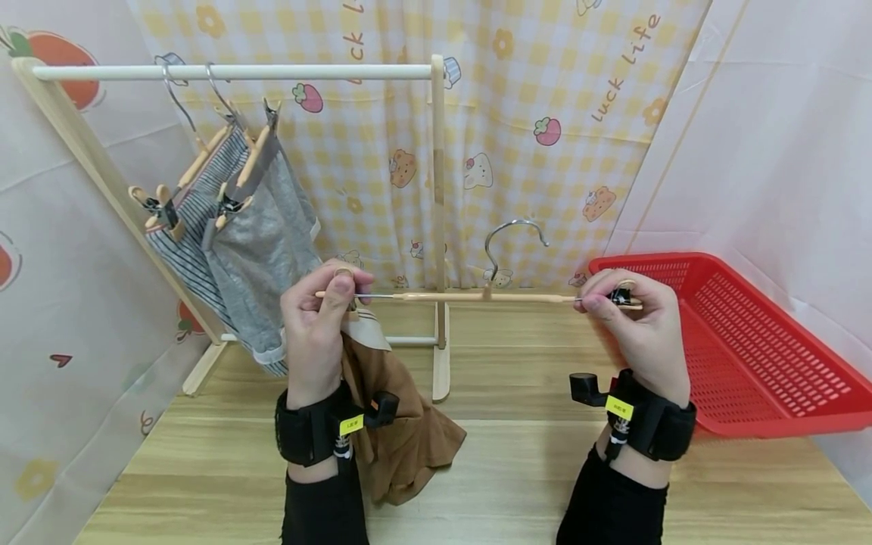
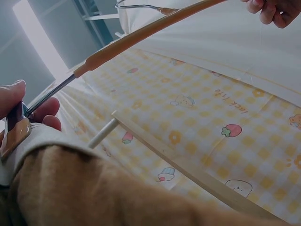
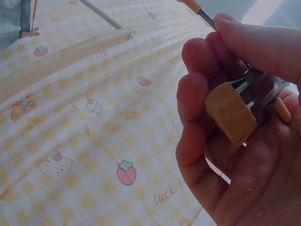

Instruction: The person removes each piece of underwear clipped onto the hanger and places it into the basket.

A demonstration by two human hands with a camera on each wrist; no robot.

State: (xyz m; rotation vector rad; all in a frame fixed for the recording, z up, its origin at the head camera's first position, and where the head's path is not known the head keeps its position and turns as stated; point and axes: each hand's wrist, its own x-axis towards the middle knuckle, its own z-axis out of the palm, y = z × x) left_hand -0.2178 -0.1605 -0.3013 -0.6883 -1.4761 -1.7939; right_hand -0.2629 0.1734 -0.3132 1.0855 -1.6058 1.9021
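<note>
A trouser hanger with a pale wooden bar (image 1: 443, 297) is held level between both hands, its metal hook (image 1: 489, 246) pointing up. My left hand (image 1: 315, 325) pinches its left end at the clip (image 2: 16, 136). From that clip hangs a brown garment (image 1: 402, 424) with a whitish waistband (image 1: 368, 327), drooping toward the table. My right hand (image 1: 640, 325) grips the other end by thumb and fingers. The right clip (image 3: 230, 113), black metal with tan pads, lies against the curled fingers with no cloth in it.
A rack with a white rail (image 1: 238, 73) stands at the left, holding grey shorts (image 1: 262, 219) and a striped garment (image 1: 191, 250) on clip hangers. To the right, a red plastic basket (image 1: 783, 420) sits on the wooden table (image 1: 504, 469). Patterned curtain (image 1: 518, 174) hangs behind.
</note>
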